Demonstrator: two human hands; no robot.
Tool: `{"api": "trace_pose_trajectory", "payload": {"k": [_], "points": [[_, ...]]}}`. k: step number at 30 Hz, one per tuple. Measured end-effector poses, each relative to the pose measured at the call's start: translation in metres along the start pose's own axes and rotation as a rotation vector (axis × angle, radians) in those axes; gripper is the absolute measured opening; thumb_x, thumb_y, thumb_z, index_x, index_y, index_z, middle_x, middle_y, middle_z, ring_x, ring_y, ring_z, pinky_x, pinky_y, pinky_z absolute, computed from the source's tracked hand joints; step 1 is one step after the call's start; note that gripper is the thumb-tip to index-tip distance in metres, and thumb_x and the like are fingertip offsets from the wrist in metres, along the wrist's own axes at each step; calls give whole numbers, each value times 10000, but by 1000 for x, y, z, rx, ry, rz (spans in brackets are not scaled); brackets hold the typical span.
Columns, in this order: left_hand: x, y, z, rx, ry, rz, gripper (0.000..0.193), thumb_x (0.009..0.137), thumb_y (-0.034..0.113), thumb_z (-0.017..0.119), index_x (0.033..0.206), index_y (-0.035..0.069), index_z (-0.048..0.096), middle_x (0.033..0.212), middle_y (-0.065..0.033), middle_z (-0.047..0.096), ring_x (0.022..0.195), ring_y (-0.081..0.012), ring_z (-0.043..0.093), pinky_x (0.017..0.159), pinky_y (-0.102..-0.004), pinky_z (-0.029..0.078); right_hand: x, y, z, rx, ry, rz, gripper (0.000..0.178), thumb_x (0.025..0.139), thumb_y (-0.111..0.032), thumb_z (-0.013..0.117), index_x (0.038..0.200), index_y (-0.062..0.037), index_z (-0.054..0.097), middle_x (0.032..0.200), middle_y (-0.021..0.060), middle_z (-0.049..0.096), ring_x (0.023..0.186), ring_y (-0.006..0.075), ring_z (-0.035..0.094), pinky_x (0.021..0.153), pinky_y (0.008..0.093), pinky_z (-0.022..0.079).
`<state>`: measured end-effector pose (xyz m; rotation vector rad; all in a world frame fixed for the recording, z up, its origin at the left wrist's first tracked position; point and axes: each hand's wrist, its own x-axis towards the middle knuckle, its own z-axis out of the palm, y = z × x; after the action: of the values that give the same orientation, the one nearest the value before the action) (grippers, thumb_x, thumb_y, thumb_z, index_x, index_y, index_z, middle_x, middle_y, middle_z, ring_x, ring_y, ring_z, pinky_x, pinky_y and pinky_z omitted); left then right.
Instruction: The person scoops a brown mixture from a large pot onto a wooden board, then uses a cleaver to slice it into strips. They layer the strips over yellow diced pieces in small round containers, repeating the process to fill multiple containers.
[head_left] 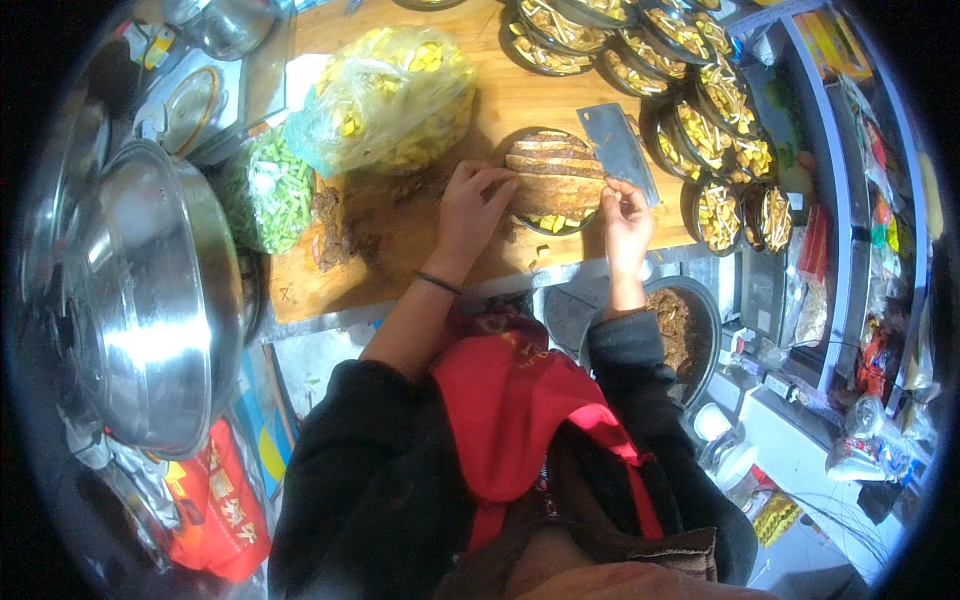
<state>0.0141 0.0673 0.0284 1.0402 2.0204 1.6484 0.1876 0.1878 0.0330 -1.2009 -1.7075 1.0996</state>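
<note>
Brown slices of meat (556,162) lie side by side across a dark round bowl (519,229) on the wooden board. Yellow chunks (556,222) show beneath them at the bowl's near edge. My left hand (474,212) is closed at the left end of the nearest slice, fingertips pinched on it. At the right end of that slice, my right hand (627,225) pinches with thumb and fingers. A cleaver (612,145) with a broad grey blade rests on the board just beyond my right hand.
Several filled bowls (718,215) crowd the board's right side. A plastic bag of yellow chunks (410,100) and a bag of green pieces (275,190) stand left. Dark meat scraps (330,235) lie nearby. A large steel pot (150,300) stands far left; a basin of brown food (680,335) sits lower right.
</note>
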Motion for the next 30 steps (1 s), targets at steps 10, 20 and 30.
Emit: {"api": "trace_pose_trajectory", "payload": {"k": [10, 20, 30], "points": [[-1, 10, -8, 9, -4, 86, 143, 778, 133, 692, 893, 50, 677, 881, -117, 591, 782, -244, 600, 686, -319, 495, -1, -15, -1, -120, -14, -101, 159, 842, -73, 648, 997, -43, 666, 890, 61, 572, 809, 124, 542, 751, 233, 452], [-15, -4, -25, 181, -202, 412, 77, 765, 120, 664, 831, 81, 675, 851, -66, 632, 793, -242, 612, 707, -338, 502, -29, -44, -16, -343, -311, -119, 108, 792, -50, 671, 897, -26, 669, 840, 72, 625, 701, 147, 587, 673, 254, 478], [-15, 5, -22, 425, -297, 513, 137, 767, 163, 642, 897, 122, 656, 892, -27, 586, 876, -221, 560, 780, -336, 448, -36, -48, -11, -516, -316, -168, 108, 802, -58, 656, 906, -30, 664, 859, 96, 642, 755, 178, 616, 690, 266, 484]]}}
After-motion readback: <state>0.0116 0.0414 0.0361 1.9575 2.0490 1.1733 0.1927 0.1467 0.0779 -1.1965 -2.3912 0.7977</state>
